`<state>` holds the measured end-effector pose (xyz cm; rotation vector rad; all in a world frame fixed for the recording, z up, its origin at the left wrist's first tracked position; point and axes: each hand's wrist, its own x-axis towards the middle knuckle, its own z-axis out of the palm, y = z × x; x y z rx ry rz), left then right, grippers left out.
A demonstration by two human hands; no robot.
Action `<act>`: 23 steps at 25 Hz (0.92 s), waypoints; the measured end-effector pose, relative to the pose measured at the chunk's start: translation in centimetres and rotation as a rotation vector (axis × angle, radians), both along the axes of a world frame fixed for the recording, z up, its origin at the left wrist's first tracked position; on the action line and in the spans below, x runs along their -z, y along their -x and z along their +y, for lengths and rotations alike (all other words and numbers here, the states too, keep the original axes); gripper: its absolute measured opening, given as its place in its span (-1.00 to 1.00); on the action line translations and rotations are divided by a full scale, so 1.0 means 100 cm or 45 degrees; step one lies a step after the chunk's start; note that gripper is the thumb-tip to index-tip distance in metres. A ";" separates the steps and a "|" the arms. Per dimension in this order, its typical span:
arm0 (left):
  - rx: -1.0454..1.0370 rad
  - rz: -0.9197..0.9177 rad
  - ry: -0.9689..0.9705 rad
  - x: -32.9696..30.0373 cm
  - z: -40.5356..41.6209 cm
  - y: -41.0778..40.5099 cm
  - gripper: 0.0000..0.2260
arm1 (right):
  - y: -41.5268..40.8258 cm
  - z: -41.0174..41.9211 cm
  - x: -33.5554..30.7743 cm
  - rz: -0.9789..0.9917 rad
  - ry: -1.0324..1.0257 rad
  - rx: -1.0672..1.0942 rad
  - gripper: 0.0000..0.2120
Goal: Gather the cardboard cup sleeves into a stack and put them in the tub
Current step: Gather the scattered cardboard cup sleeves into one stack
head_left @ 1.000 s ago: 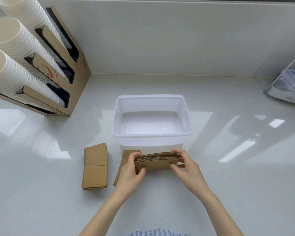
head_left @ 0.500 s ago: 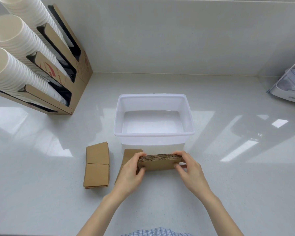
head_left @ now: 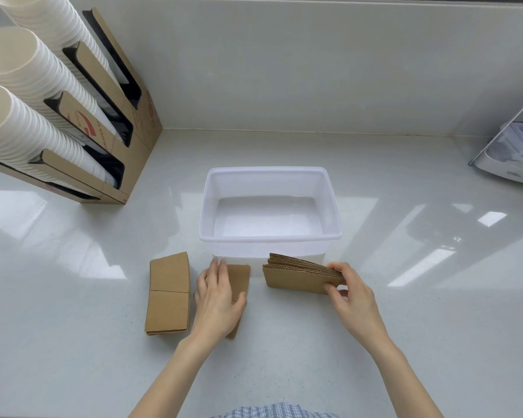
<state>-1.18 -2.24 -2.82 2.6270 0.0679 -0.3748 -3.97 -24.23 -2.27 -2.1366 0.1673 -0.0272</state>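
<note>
Right hand [head_left: 352, 300] fingers pinch sleeve stack [head_left: 299, 274] at its end; left hand [head_left: 219, 298] lies flat, fingers spread on loose sleeve [head_left: 239, 277]; light stiff cardboard, likely fans, grip both ends

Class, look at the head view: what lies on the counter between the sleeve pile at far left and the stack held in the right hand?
In the head view, the left hand pressing on another sleeve; the rest is bare counter.

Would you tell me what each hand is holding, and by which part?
The right hand pinches the sleeve stack by its right end. The left hand lies flat on a loose sleeve, not gripping it.
</note>
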 end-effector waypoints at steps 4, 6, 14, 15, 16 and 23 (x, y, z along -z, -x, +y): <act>0.151 0.069 -0.116 -0.003 0.000 -0.009 -0.40 | 0.002 0.000 0.001 0.019 -0.012 0.019 -0.74; 0.181 0.062 -0.169 -0.004 0.003 -0.012 -0.40 | 0.002 0.000 0.001 0.030 -0.027 0.031 -0.75; 0.165 0.015 -0.080 -0.008 0.011 -0.014 -0.67 | 0.003 0.000 0.002 0.095 -0.071 0.081 -0.76; 0.182 0.022 -0.047 -0.010 0.013 -0.015 -0.70 | 0.002 0.001 0.001 0.100 -0.075 0.082 -0.76; 0.197 0.030 -0.002 -0.013 0.014 -0.015 -0.73 | 0.002 0.001 0.001 0.107 -0.076 0.083 -0.77; 0.147 0.011 0.587 -0.039 0.035 -0.022 -0.89 | -0.002 0.004 -0.003 0.144 -0.094 0.047 -0.77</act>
